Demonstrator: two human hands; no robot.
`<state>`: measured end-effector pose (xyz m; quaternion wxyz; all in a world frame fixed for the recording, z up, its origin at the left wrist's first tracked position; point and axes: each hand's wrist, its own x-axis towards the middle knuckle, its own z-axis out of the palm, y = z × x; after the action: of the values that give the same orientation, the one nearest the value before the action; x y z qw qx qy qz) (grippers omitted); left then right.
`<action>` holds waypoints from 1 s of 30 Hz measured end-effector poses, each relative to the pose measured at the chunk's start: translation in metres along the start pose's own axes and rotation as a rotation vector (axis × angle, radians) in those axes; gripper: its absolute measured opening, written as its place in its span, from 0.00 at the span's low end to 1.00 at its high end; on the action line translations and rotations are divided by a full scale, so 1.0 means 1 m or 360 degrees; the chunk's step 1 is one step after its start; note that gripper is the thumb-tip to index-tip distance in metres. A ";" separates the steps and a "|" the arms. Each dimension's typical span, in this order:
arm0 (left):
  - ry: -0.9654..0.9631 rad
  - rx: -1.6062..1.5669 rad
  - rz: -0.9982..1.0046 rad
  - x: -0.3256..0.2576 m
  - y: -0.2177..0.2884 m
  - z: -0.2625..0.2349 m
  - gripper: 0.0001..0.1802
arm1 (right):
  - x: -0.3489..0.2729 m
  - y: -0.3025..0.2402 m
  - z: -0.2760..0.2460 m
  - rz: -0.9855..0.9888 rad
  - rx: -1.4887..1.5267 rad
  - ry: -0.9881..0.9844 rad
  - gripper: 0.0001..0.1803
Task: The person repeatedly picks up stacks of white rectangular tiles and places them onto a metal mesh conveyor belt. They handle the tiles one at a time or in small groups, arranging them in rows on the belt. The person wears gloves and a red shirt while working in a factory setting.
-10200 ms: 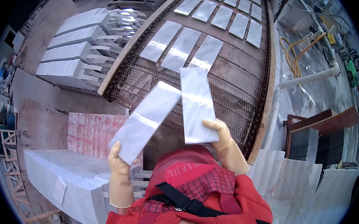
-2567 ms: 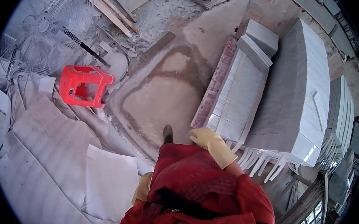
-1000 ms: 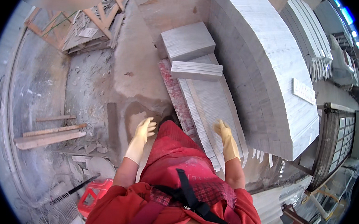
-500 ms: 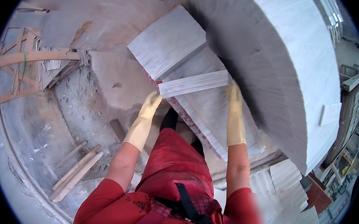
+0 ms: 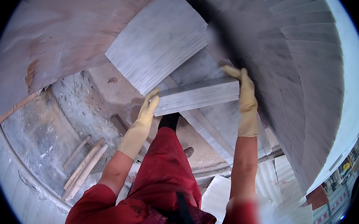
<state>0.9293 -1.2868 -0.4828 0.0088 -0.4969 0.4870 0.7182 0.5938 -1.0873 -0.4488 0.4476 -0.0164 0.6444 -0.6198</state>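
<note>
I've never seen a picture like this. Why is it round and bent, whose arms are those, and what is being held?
The picture comes from a wide fisheye camera worn on a person's head, looking down, so straight edges curve toward the rim. The arms rising from the lower edge are that person's own, in red sleeves and yellowish gloves. The left hand grips one end of a grey stone slab and the right hand grips the other end, holding it level in front of the body. Behind it lies a larger grey slab, and to the right a big stack of slabs fans out. Below are a dusty concrete floor and a few wooden sticks.
</note>
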 end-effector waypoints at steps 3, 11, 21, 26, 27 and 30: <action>0.0052 -0.0196 0.0090 -0.005 -0.002 0.017 0.34 | -0.004 0.009 0.007 0.0046 0.0000 0.0100 0.31; 0.0197 -0.0673 -0.0450 -0.003 -0.036 -0.007 0.31 | -0.035 0.021 -0.001 0.0468 0.0000 0.0300 0.33; -0.0542 0.0322 -0.1208 -0.140 0.048 -0.057 0.51 | -0.263 0.115 0.014 0.1245 0.0388 0.1212 0.37; -0.0854 0.0767 -0.1299 -0.188 0.077 -0.036 0.55 | -0.408 0.132 0.027 0.0931 0.0875 0.0796 0.41; -0.0851 0.0848 -0.1295 -0.203 0.077 -0.025 0.55 | -0.435 0.121 0.031 0.0826 0.0899 0.0728 0.41; -0.0901 0.0990 -0.1334 -0.247 0.071 -0.001 0.55 | -0.527 0.094 0.051 0.0404 0.0979 0.0859 0.41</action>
<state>1.0201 -1.2085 -0.2555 0.5665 -0.4100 0.4156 0.5816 0.9896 -0.8024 -0.2232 0.3198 0.3601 0.5205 -0.7051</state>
